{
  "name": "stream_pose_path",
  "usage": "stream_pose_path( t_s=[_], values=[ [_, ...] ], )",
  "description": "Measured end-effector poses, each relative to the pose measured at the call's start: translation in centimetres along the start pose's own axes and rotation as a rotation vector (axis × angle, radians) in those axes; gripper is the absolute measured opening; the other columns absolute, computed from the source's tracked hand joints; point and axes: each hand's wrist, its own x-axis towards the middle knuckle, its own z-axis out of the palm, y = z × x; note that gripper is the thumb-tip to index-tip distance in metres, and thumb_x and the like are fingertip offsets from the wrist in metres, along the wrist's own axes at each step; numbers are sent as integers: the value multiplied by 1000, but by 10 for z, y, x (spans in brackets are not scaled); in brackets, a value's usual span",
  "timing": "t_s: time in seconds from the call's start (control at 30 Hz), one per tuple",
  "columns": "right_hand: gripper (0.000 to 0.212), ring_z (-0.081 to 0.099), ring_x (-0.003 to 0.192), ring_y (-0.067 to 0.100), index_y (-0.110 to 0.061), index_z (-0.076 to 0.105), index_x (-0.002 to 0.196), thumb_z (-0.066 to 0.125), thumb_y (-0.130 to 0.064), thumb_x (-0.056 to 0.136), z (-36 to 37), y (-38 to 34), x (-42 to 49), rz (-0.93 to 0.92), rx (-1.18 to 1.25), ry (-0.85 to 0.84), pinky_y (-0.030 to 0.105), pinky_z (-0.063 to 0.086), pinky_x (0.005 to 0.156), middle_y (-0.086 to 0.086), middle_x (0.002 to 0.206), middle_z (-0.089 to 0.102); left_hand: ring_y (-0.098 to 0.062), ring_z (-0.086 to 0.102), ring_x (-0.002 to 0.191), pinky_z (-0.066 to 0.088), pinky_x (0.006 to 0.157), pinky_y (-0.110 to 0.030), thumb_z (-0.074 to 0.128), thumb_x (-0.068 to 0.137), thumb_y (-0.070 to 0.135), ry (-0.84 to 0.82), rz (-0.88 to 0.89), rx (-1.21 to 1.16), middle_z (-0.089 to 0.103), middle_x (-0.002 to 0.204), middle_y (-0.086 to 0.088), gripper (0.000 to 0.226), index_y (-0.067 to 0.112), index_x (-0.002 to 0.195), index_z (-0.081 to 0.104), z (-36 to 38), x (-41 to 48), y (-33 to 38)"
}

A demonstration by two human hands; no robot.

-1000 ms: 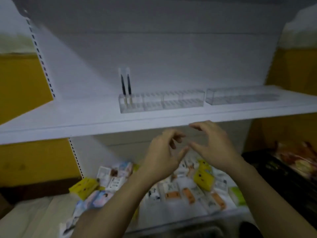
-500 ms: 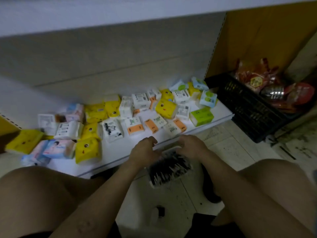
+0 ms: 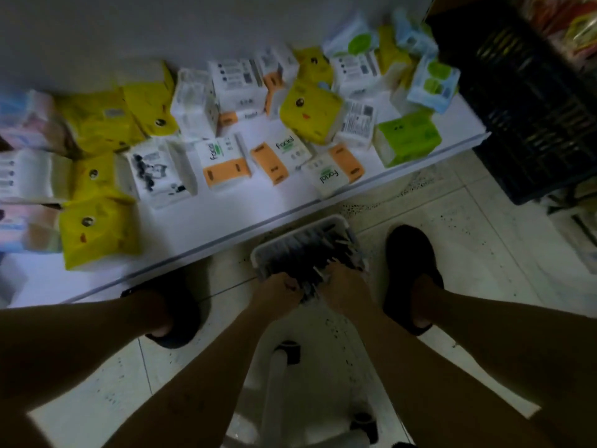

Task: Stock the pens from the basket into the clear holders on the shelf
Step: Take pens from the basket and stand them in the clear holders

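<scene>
A white basket (image 3: 339, 225) full of dark pens (image 3: 310, 250) sits on the tiled floor between my feet, just in front of the low shelf. Both hands reach into its near end. My left hand (image 3: 276, 291) has its fingers curled among the pens, and my right hand (image 3: 344, 287) is curled beside it, with pen ends sticking up between the two. How many pens each hand grips is hidden in the dim, blurred pile. The clear holders and the upper shelf are out of view.
The low white shelf (image 3: 290, 221) carries several tissue packs (image 3: 310, 114) in yellow, white, orange and green. A black crate (image 3: 529, 101) stands at the right. My dark shoes (image 3: 410, 273) flank the basket, and a white stool base (image 3: 290, 383) with casters lies below my arms.
My view has dropped from the upper shelf with the holders to the floor. Both hands went down from shelf height into the basket and now curl among the pens.
</scene>
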Motion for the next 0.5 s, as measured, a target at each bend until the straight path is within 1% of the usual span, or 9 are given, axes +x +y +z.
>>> stream_pose_path(
  t_s=[0.07,0.1,0.17,0.27,0.3,0.33,0.4,0.43,0.5],
  values=[
    [33,59,98,29,-8,58,122,56,-29,96,11,0,2,22,73,39,36,47,77,10,108,62,-12,51,75,38,57,-20,56,92,21,11,-29,-31,55,86,1,10,14,85,59,5,5,-9],
    [34,59,103,30,-8,58,122,57,-28,95,14,0,3,43,99,65,38,50,81,10,112,62,-12,52,78,38,61,-21,58,91,21,26,-44,-54,55,90,2,8,14,90,60,7,7,-15],
    [32,57,107,30,-5,57,119,58,-26,94,15,-4,8,69,82,104,36,48,84,11,115,60,-12,53,84,41,68,-22,61,90,23,49,-83,-118,56,93,2,14,11,98,63,9,9,-25],
    [29,53,110,30,-5,55,115,57,-24,94,16,-7,17,45,-28,131,35,45,83,13,119,55,-15,55,89,42,73,-22,62,90,18,34,-91,-130,59,102,-2,22,6,109,64,14,13,-28],
    [32,52,114,31,-6,55,119,58,-24,93,17,-7,20,48,-57,130,37,46,87,14,123,54,-17,56,94,43,78,-22,63,90,17,22,-74,-118,61,109,-5,26,8,114,63,19,16,-28],
    [35,50,117,32,-7,54,123,58,-22,92,17,-8,23,49,-88,124,38,45,91,15,127,52,-20,57,103,44,86,-23,64,90,18,14,-49,-113,61,117,-8,31,10,119,62,23,18,-26],
    [37,49,120,32,-9,53,127,57,-18,92,18,-9,27,45,-155,95,40,46,95,15,131,50,-26,52,120,41,103,-32,64,90,21,0,-8,-64,56,129,-10,39,13,127,58,29,21,-24],
    [38,50,119,33,-9,51,129,57,-18,92,19,-10,29,45,-186,73,40,46,95,16,134,48,-28,49,123,40,105,-34,63,90,23,-7,-2,-33,53,133,-11,42,15,130,55,32,22,-24],
    [41,50,119,34,-10,46,133,56,-18,94,18,-13,31,45,-235,34,41,46,95,17,138,42,-28,50,120,44,95,-30,60,91,22,15,-11,-7,49,135,-12,41,16,131,53,34,23,-24]
  ],
)
